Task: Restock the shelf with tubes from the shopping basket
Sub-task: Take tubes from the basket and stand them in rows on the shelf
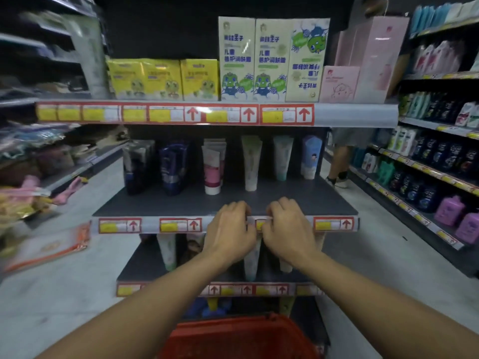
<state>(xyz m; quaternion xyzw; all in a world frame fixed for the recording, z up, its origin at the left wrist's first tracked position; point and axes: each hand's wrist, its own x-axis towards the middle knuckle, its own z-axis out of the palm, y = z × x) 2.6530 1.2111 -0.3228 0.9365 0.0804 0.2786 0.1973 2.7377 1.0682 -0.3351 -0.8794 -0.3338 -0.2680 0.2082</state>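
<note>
Both arms reached out over the red shopping basket [241,338], which sat low at the foot of the shelving. The left hand [229,229] and the right hand [286,226] met at the front edge of the middle shelf [155,206], knuckles up and fingers curled over the price strip [178,225]. Between them they seemed to pinch a small pale label or tag on that strip; from where I stood I could not tell exactly what each grip had hold of, only that the fingers were bent tight and close together, almost touching.

Farther back on the same shelf stood rows of tubes: a dark pair [137,164] at the left, a navy pack [173,167] beside it, a white and pink tube [213,169], a pale green tube [251,164], a mint tube [282,156] and a blue tube [311,156] at the right. More tubes stood on the shelf below [145,270], partly hidden by the hands. Yellow boxes [163,79] and tall cream cartons [272,58] lined the top shelf. Whether any tubes lay in the basket I could not see.
</note>
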